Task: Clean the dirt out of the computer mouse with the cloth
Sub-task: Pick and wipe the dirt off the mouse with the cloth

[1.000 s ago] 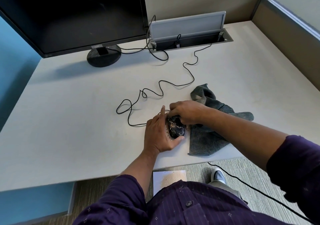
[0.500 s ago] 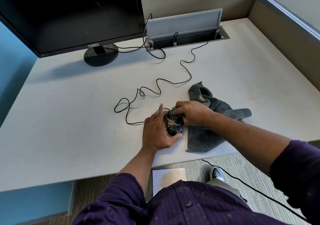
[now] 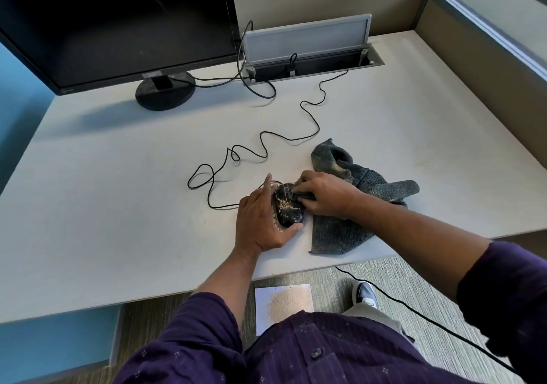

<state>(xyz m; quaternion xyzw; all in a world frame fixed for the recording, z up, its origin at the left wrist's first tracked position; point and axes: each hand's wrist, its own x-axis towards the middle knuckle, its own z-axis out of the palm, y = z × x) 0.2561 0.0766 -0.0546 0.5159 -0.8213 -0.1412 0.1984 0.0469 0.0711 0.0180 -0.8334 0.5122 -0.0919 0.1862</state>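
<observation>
Both hands work the dusty mouse [image 3: 288,210]: left hand [image 3: 260,221] cups its nine-o'clock side, right hand [image 3: 324,195] pinches the grey cloth [image 3: 364,194] against it. No writing is legible.

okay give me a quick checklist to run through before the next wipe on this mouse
1. Mouse braced: ok, the left hand cups its left side and near end on the desk.
2. Cloth on target: ok, the right hand presses a fold onto the mouse's far end.
3. Dirt gone: not ok, pale grit covers the top.
4. Cable slack: ok, it lies in loose loops.
5. Spare cloth: ok, most lies bunched to the right.
6. Underside clean: cannot tell, hidden.
</observation>
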